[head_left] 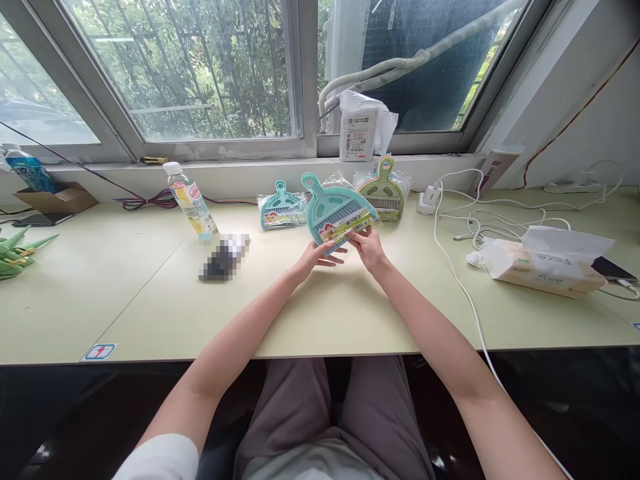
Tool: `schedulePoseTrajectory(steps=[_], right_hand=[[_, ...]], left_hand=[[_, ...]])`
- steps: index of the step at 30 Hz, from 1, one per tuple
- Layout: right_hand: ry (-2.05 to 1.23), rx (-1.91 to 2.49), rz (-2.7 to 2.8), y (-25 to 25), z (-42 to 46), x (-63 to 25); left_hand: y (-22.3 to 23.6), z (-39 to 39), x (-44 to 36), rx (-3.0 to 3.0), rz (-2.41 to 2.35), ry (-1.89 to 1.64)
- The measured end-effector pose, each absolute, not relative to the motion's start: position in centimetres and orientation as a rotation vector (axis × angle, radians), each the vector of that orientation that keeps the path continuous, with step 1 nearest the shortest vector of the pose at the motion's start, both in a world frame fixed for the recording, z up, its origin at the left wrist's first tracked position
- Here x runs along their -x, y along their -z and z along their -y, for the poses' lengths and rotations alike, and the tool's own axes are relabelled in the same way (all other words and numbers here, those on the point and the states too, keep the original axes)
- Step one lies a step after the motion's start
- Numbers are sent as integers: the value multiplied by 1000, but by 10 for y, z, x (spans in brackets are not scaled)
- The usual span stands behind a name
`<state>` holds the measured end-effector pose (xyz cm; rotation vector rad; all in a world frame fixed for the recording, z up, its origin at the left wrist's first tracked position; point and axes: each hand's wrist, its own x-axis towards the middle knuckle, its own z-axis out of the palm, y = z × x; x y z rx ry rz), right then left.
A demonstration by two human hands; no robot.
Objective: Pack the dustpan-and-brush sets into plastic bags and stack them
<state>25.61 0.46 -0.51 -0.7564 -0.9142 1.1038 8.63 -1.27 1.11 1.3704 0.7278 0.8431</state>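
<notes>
Both my hands hold a teal mini dustpan and brush set (337, 208), packed with a printed label and tilted with its handle up to the left. My left hand (317, 260) supports its lower left edge, some fingers stretched beneath. My right hand (369, 249) pinches the lower right edge at the label. Behind it to the left, a smaller-looking teal dustpan set (283, 208) in clear wrap leans by the wall. To the right behind, a green dustpan set (385, 197) stands in its clear bag, with other coloured edges showing behind it.
A bottle (193, 202) stands left, near a pixelated patch (224, 259). On the right lie a tissue pack (547, 263), white cables (487, 230) and a charger (429, 199). A white box (357, 135) sits on the sill. Far left are a cardboard box (75, 201) and green woven leaves (20, 255).
</notes>
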Motion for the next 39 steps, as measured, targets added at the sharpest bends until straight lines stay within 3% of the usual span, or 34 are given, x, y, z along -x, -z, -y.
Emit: schedulePoseTrajectory(steps=[4,11,30,39], right_hand=[[-1093,742,879,6,-7,-260],[-1148,799,895,11,-8,-253],[-1093,754,826,5,-2,-248],[-1125,776,845,7,-2,-248]], left_hand=[[-4,6,-88,-1304,-671,-800],[2,-10,-83,-1195,-706,-1166],[-5,7,-87,-1254,-595,-896],[5,-4,-88,-1184,-666,-1133]])
